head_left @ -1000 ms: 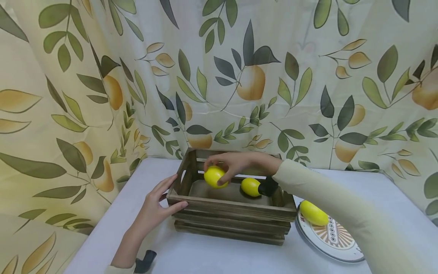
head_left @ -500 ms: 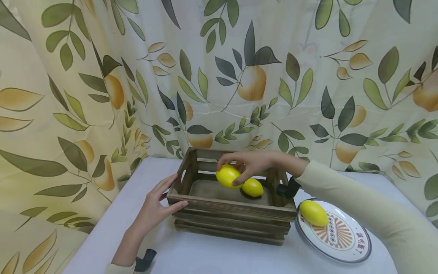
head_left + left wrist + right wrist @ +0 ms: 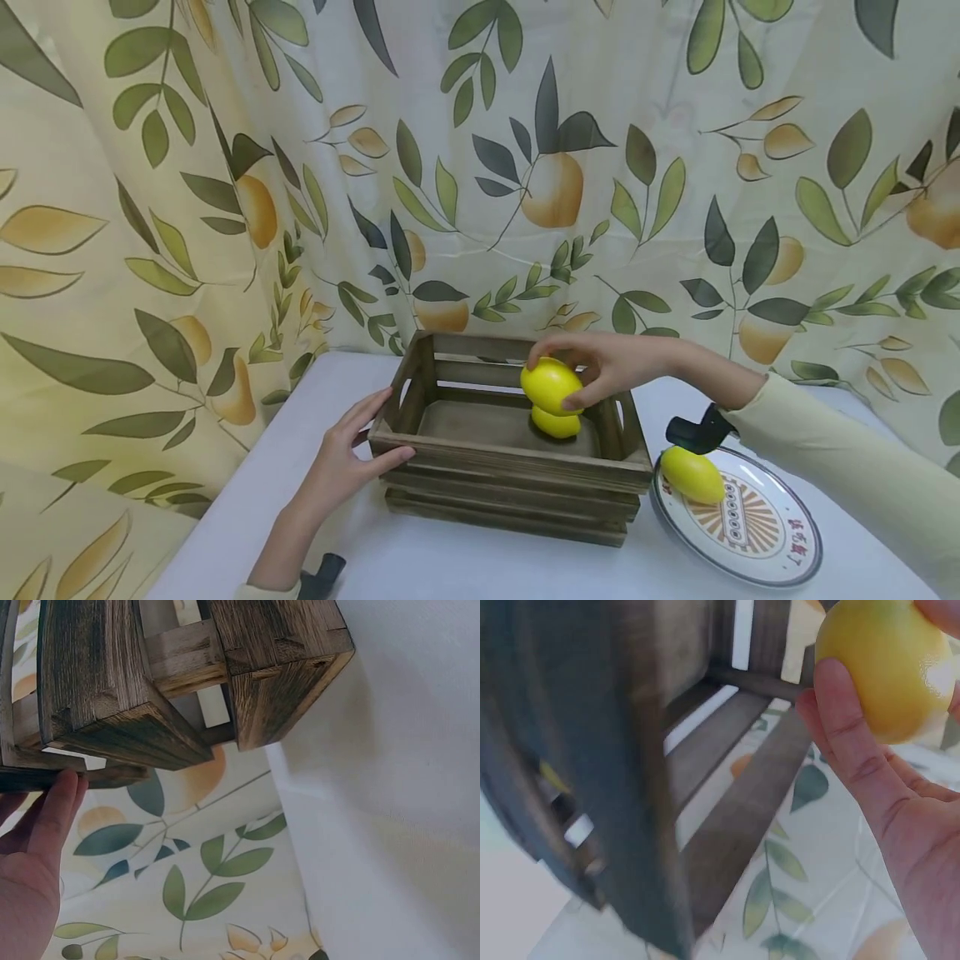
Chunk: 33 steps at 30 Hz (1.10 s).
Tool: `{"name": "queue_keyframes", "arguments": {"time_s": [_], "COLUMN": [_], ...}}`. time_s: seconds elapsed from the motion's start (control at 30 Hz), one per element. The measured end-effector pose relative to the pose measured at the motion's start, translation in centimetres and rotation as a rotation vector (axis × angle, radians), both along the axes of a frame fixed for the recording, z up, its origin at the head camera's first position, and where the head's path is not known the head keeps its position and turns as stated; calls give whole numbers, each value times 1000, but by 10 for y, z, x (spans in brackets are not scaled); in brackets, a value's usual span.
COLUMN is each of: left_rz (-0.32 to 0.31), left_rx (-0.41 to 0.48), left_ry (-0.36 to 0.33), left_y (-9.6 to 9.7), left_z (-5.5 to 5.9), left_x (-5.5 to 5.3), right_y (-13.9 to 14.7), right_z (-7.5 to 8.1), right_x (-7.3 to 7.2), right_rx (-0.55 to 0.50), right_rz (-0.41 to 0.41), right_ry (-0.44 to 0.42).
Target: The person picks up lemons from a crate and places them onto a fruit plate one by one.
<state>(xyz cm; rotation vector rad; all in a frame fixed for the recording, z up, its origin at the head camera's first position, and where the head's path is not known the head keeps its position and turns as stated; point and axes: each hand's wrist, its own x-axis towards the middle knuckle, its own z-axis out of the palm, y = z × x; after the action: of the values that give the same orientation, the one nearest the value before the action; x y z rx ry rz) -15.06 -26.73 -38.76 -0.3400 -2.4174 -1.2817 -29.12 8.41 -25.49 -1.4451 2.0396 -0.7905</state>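
Observation:
A yellow lemon (image 3: 551,386) is pinched between the thumb and fingers of my right hand (image 3: 600,367), held up over the right part of the slatted wooden crate (image 3: 510,475). Below it, a second lemon (image 3: 557,423) lies on the crate's floor, partly hidden by the held one. In the right wrist view the held lemon (image 3: 885,671) sits between thumb and fingertips, beside the crate's slats. My left hand (image 3: 341,458) grips the crate's front left corner, thumb on the front and fingers along the left side. The left wrist view shows its fingers (image 3: 56,814) at the crate's edge.
Right of the crate, a white patterned plate (image 3: 795,517) carries another lemon (image 3: 692,475). The crate stands on a white table (image 3: 480,575). A curtain (image 3: 652,83) printed with leaves and fruit hangs behind and to the left.
My right hand has carried its lemon rightward from the crate's left part, until it overlaps the lemon inside. The left hand has stayed at the corner.

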Motion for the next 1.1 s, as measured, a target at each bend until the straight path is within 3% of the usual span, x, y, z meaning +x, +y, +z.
{"name": "queue_keyframes", "arguments": {"time_s": [0.2, 0.43, 0.67, 1.1], "left_rz": [4, 67, 31, 27], "left_rx": [-13, -55, -57, -53], "left_ry": [-8, 14, 29, 41], "left_y": [2, -4, 3, 4], "left_z": [-2, -2, -1, 1], "left_x": [3, 11, 3, 6], "right_y": [30, 47, 84, 128], "right_z": [0, -6, -1, -15], "right_x": [8, 13, 24, 34], "right_rx": [-31, -106, -135, -192], "right_rz": [-53, -79, -182, -262], "right_ry": [11, 49, 106, 141]}}
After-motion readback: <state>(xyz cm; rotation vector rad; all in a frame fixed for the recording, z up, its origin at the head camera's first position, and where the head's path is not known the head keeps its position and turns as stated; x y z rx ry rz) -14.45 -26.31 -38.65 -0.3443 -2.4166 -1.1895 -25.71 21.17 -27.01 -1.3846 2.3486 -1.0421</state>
